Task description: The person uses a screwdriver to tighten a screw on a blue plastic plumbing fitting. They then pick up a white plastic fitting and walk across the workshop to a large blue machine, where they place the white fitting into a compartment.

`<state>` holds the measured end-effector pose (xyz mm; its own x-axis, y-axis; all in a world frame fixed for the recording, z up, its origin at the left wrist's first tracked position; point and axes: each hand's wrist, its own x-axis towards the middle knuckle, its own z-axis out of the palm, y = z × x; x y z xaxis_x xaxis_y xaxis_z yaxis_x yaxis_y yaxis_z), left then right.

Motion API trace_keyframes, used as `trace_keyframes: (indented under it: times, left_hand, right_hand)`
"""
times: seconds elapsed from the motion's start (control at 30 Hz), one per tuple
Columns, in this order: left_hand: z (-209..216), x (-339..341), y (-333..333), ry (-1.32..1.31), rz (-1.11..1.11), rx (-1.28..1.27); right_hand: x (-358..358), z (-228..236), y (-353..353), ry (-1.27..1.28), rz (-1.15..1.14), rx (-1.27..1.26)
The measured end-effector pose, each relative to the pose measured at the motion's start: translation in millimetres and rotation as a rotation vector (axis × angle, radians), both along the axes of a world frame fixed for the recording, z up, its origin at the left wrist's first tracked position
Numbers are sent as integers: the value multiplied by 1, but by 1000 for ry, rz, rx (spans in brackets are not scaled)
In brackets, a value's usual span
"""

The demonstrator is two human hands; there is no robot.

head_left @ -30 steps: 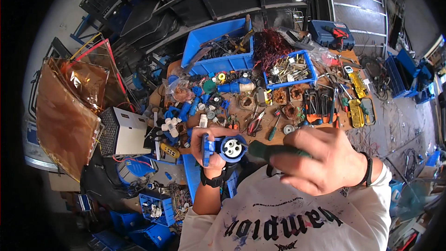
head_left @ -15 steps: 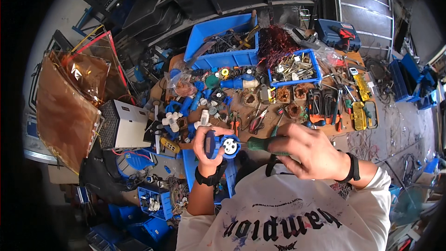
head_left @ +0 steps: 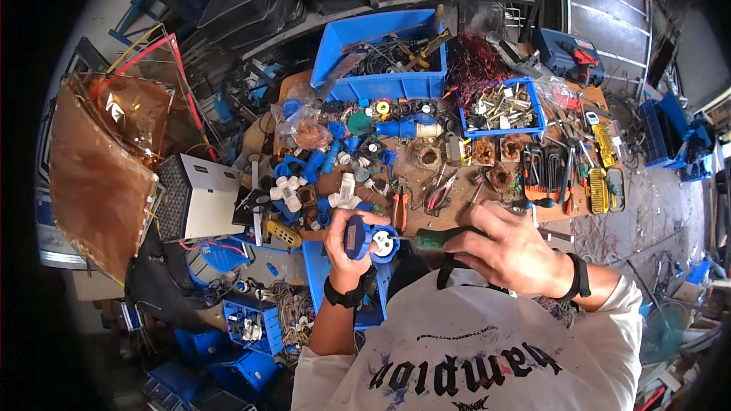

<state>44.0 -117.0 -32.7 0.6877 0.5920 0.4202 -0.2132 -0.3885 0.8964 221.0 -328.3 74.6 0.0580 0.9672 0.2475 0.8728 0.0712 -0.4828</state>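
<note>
My left hand (head_left: 344, 262) is closed around a blue industrial power socket (head_left: 384, 244). Its round blue lid (head_left: 355, 237) stands swung open beside a white face with dark holes. From the other side my right hand (head_left: 510, 255) grips a screwdriver (head_left: 434, 239) by its green handle. The thin shaft points left at the socket, its end by the white face; whether it touches cannot be made out. Both hands are above the near edge of the cluttered workbench (head_left: 449, 217). Orange-handled pliers (head_left: 400, 209) lie just beyond the socket.
A large blue crate (head_left: 381, 90) of tools and a shallow blue tray (head_left: 502, 133) of metal parts stand at the back. Hex keys (head_left: 544, 167) and yellow bit cases (head_left: 599, 186) lie right. White pipe fittings (head_left: 286, 193) are left; below, a blue bin (head_left: 324, 281) sits near my left forearm.
The view has shifted slightly, so the bench items appear farther right. My left hand has turned the socket a little. The screwdriver handle is less blurred, and both hands keep their holds.
</note>
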Motion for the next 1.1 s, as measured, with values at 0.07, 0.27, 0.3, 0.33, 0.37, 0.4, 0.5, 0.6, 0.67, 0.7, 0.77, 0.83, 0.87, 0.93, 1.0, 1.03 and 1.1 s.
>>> trace_keyframes:
  times: [0.07, 0.27, 0.3, 0.33, 0.37, 0.4, 0.5, 0.6, 0.67, 0.7, 0.77, 0.83, 0.87, 0.93, 1.0, 1.03, 1.1]
  left_hand:
    - [-3, -5, 16, -44, -2, -44]
    - [5, -16, 70, -34, -31, 78]
    - [6, -16, 78, -54, -46, 77]
    - [5, -16, 85, -75, -63, 76]
    - [0, -16, 94, -106, -94, 69]
    - [-1, -17, 101, -81, -97, 121]
    - [-4, -20, 119, 4, -91, 268]
    - [-12, -17, 132, 21, -128, 95]
    - [-12, -19, 136, -25, -162, 57]
    - [-13, -18, 137, -58, -166, 16]
    - [-19, -21, 147, -46, -187, 12]
    - [-10, -19, 145, -96, -170, -3]
    - [-4, -18, 144, -121, -162, -10]
    - [3, -22, 138, -117, -149, -56]
    - [-5, -23, 152, -116, -146, 143]
    - [-4, -21, 153, -172, -150, 172]
    - [5, -21, 146, -243, -192, 93]
  right_hand:
    - [-8, 5, 20, 96, -74, 13]
    - [-36, 10, 73, 249, -329, -96]
    - [-39, 11, 79, 238, -335, -166]
    - [-42, 11, 85, 229, -343, -236]
    - [-47, 9, 91, 217, -314, -147]
    - [-50, 10, 97, 191, -304, -137]
    - [-59, 14, 111, 21, -224, -86]
    - [-68, 9, 118, -256, -79, -16]
    - [-69, 5, 122, -333, -29, 7]
    - [-71, 8, 121, -256, -83, -60]
    - [-76, 10, 125, -95, -210, -30]
    - [-77, 15, 125, 28, -267, -27]
    - [-78, 18, 124, 109, -270, -3]
    - [-81, 19, 122, 281, -288, 34]
    - [-83, 26, 127, 300, -408, 74]
    - [-89, 28, 126, 336, -491, 7]
    - [-97, 33, 123, 322, -548, -86]
